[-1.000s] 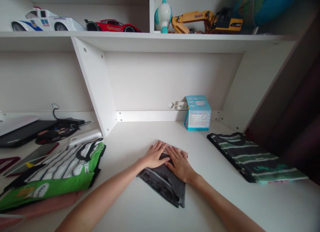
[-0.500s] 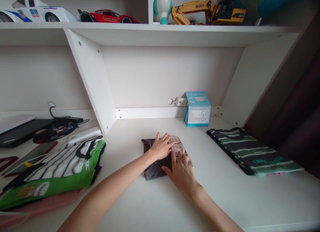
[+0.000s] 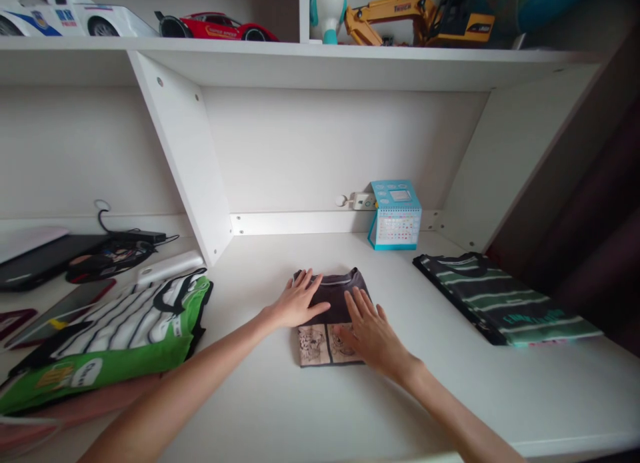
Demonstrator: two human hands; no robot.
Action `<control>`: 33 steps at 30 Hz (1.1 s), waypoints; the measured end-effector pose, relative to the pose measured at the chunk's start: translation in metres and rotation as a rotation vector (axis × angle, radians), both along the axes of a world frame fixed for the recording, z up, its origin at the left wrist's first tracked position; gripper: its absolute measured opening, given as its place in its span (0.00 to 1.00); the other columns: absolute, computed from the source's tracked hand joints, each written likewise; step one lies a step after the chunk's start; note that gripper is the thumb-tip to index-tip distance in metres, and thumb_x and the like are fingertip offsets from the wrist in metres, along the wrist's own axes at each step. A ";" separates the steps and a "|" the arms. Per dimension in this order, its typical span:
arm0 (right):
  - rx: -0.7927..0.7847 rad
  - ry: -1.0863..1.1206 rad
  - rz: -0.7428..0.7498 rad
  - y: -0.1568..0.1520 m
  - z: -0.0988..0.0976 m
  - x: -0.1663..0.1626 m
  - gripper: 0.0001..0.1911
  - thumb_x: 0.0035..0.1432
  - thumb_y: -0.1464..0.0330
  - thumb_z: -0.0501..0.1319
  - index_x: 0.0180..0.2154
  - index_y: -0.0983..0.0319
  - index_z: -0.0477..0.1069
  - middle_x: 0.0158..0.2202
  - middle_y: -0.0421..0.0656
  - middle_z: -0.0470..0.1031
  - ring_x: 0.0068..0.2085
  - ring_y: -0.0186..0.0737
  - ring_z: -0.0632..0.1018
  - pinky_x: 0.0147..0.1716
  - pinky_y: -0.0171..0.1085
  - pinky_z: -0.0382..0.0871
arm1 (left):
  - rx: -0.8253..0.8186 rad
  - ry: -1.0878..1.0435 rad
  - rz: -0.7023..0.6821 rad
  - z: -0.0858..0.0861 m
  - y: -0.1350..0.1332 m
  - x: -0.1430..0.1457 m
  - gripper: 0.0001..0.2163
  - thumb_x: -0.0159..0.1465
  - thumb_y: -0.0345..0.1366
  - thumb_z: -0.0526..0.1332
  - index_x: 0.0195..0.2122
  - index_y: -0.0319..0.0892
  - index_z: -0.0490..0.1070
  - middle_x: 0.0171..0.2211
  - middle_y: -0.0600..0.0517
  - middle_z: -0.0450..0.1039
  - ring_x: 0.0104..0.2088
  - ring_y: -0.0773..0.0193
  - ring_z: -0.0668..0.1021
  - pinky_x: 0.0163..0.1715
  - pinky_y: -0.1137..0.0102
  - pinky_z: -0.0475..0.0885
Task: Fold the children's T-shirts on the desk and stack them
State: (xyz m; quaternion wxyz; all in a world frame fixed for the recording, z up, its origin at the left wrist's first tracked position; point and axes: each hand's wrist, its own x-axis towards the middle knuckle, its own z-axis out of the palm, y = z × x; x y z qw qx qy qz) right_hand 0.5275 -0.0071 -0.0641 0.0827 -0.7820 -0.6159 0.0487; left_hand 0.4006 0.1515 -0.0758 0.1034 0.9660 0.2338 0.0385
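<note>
A dark T-shirt [image 3: 334,296] lies folded into a small rectangle on the white desk, its neckline toward the back wall and a pale printed panel at the near end. My left hand [image 3: 299,302] rests on its left edge, fingers spread. On the right edge lies my right hand [image 3: 373,326], palm down with fingers stretched out, covering part of the print. Neither hand grips the cloth.
A folded green-and-black striped shirt [image 3: 500,300] lies to the right. At left is a pile of folded clothes [image 3: 125,336], near a phone [image 3: 63,313] and cables [image 3: 113,260]. A blue desk calendar [image 3: 397,216] stands at the back, below a shelf [image 3: 350,66] holding toys.
The T-shirt now shows its neckline and lies squared toward me, where before its plain dark side and a slanted print showed. My hands have moved apart to its two sides.
</note>
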 end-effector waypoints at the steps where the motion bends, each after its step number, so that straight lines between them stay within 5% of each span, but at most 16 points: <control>1: -0.033 0.002 0.002 0.003 -0.008 0.007 0.37 0.59 0.52 0.44 0.61 0.70 0.42 0.63 0.52 0.38 0.63 0.49 0.43 0.57 0.51 0.46 | -0.016 0.017 0.021 -0.003 0.000 -0.005 0.36 0.60 0.58 0.41 0.63 0.40 0.38 0.63 0.40 0.33 0.62 0.49 0.41 0.56 0.51 0.44; 6: -0.045 0.007 0.032 0.005 -0.030 0.014 0.39 0.59 0.48 0.39 0.62 0.68 0.40 0.63 0.50 0.35 0.63 0.46 0.40 0.58 0.49 0.43 | -0.005 0.014 0.047 -0.019 0.000 -0.012 0.36 0.61 0.58 0.39 0.63 0.40 0.37 0.64 0.41 0.31 0.62 0.51 0.39 0.56 0.49 0.41; 12: -0.044 -0.018 0.033 0.004 -0.031 0.013 0.40 0.58 0.48 0.38 0.62 0.69 0.40 0.63 0.51 0.35 0.63 0.47 0.40 0.58 0.50 0.43 | -0.034 0.100 -0.011 -0.010 0.019 -0.004 0.33 0.62 0.57 0.39 0.63 0.43 0.40 0.64 0.42 0.35 0.62 0.51 0.41 0.54 0.45 0.36; 15: -0.038 0.001 0.034 0.004 -0.032 0.014 0.40 0.58 0.47 0.38 0.62 0.68 0.40 0.63 0.50 0.35 0.63 0.46 0.40 0.58 0.49 0.42 | -0.041 0.064 0.047 -0.007 0.030 0.002 0.28 0.64 0.52 0.40 0.62 0.42 0.45 0.63 0.42 0.42 0.62 0.51 0.46 0.54 0.46 0.43; 19: -0.074 0.112 0.054 0.000 -0.026 0.025 0.41 0.57 0.46 0.37 0.62 0.67 0.39 0.64 0.48 0.34 0.63 0.45 0.39 0.58 0.49 0.41 | 0.001 -0.109 0.097 -0.006 0.040 0.004 0.23 0.63 0.45 0.49 0.54 0.37 0.60 0.53 0.40 0.62 0.54 0.53 0.64 0.51 0.60 0.58; 24: -0.024 0.183 0.048 -0.013 -0.019 0.059 0.35 0.59 0.52 0.43 0.61 0.66 0.47 0.61 0.50 0.50 0.61 0.45 0.53 0.56 0.45 0.50 | -0.196 -0.142 0.077 0.008 0.048 -0.016 0.14 0.57 0.41 0.55 0.41 0.41 0.71 0.38 0.47 0.72 0.38 0.60 0.75 0.39 0.70 0.67; 30: 0.056 0.047 -0.131 -0.025 -0.024 0.085 0.19 0.58 0.62 0.49 0.44 0.68 0.66 0.39 0.52 0.71 0.40 0.45 0.73 0.41 0.40 0.62 | -0.235 -0.170 0.240 0.019 -0.001 -0.060 0.18 0.59 0.44 0.52 0.48 0.41 0.65 0.25 0.54 0.70 0.26 0.64 0.73 0.28 0.72 0.66; 33: 0.034 0.159 -0.179 -0.024 -0.025 0.084 0.16 0.55 0.61 0.51 0.40 0.65 0.66 0.32 0.47 0.72 0.34 0.41 0.74 0.34 0.36 0.62 | -0.347 -0.172 0.177 0.016 -0.047 -0.072 0.23 0.60 0.43 0.53 0.55 0.43 0.57 0.32 0.52 0.71 0.30 0.64 0.73 0.32 0.72 0.67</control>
